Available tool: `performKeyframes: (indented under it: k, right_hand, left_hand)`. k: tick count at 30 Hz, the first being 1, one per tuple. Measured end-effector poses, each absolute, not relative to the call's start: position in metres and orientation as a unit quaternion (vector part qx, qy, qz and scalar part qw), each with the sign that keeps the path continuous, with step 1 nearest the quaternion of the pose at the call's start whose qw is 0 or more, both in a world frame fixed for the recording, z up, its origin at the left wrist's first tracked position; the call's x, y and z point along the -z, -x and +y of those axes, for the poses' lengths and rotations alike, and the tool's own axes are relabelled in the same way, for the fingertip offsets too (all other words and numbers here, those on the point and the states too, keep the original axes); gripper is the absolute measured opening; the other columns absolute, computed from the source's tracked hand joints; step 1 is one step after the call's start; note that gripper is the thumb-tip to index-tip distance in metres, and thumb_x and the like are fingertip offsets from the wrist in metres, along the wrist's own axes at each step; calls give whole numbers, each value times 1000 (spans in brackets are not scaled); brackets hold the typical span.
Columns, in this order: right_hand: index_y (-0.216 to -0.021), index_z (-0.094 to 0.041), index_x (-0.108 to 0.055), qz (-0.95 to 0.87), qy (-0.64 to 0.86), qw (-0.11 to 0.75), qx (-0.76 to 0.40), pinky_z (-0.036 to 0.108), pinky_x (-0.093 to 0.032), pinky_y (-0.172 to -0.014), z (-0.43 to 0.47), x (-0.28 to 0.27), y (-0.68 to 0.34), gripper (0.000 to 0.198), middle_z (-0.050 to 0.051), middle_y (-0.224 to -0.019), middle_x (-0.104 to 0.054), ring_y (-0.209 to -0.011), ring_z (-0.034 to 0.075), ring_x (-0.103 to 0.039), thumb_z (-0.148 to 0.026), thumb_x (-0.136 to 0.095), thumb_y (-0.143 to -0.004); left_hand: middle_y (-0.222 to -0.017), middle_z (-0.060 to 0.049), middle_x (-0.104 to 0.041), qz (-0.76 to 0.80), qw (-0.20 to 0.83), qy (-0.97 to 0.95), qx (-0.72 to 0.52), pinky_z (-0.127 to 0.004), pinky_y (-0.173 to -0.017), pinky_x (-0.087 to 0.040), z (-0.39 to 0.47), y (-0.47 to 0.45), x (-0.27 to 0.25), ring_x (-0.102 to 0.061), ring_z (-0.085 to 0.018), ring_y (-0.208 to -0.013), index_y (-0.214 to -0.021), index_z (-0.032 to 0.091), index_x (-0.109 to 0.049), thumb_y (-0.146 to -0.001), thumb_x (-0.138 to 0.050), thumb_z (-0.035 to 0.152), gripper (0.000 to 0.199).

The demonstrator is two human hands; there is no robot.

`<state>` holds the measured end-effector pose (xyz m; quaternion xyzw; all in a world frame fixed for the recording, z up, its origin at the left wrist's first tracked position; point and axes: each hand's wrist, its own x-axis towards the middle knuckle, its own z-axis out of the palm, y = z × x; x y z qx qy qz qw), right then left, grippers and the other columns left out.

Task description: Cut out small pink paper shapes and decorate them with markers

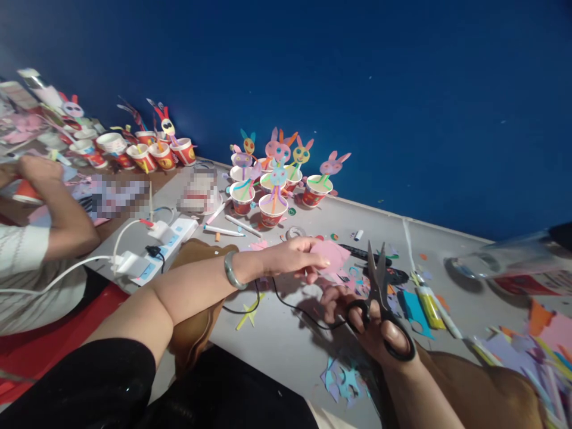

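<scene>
Between the thumb and fingers of my left hand (299, 259) is a piece of pink paper (331, 255), held above the table. A bracelet circles that wrist. My right hand (373, 328) has its thumb and fingers through the handles of black-handled scissors (379, 283). Their blades are slightly apart and point up and away, just right of the pink paper without touching it. Small colored paper scraps (355, 277) lie under and behind the blades. Cut blue paper (344, 381) rests on the table below my right hand.
Paper cups with rabbit figures (273, 208) stand near the blue wall. A white power strip (167, 247) with cords lies left, near another person's arm (67, 208). Markers (243, 225), a yellow glue tube (429, 307) and a clear container (513, 262) lie around.
</scene>
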<state>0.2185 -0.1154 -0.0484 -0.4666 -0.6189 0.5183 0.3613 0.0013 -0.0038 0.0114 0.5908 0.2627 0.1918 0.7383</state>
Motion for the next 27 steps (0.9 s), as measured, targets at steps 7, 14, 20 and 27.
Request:
performKeyframes:
  k: [7, 14, 20, 27]
  right_hand:
    - [-60, -24, -44, -553, 423, 444, -565, 38, -43, -61, -112, 48, -214, 58, 6, -71, -54, -64, 22, -50, -80, -50, -71]
    - [-74, -22, -53, -553, 513, 475, -453, 32, -39, -61, -105, 43, -206, 36, 3, -70, -55, -65, 17, -49, -55, -59, -86]
    - [-78, -20, -53, -618, 526, 420, -406, 30, -39, -62, -107, 37, -197, 50, 1, -72, -53, -67, 16, -48, -71, -55, -82]
    - [-86, -20, -52, -656, 523, 363, -406, 31, -39, -59, -107, 45, -195, 58, 1, -73, -51, -66, 16, -46, -78, -51, -79]
  left_hand:
    - [-61, 3, -60, 214, 742, -625, -110, -19, -45, -38, -10, -8, 0, -55, -9, -48, -92, 15, -60, -80, -63, 21, 14]
    - [-60, 3, -56, 294, 704, -592, -260, -20, -48, -43, -7, -9, 4, -54, -8, -49, -84, 14, -57, -82, -64, 33, 21]
    - [-59, 4, -54, 314, 667, -586, -335, -19, -49, -37, -8, -7, -2, -47, -5, -50, -77, 14, -57, -79, -65, 32, 20]
    - [-61, 4, -54, 318, 671, -573, -347, -20, -51, -38, -11, -10, -1, -50, -6, -54, -72, 14, -55, -75, -69, 33, 23]
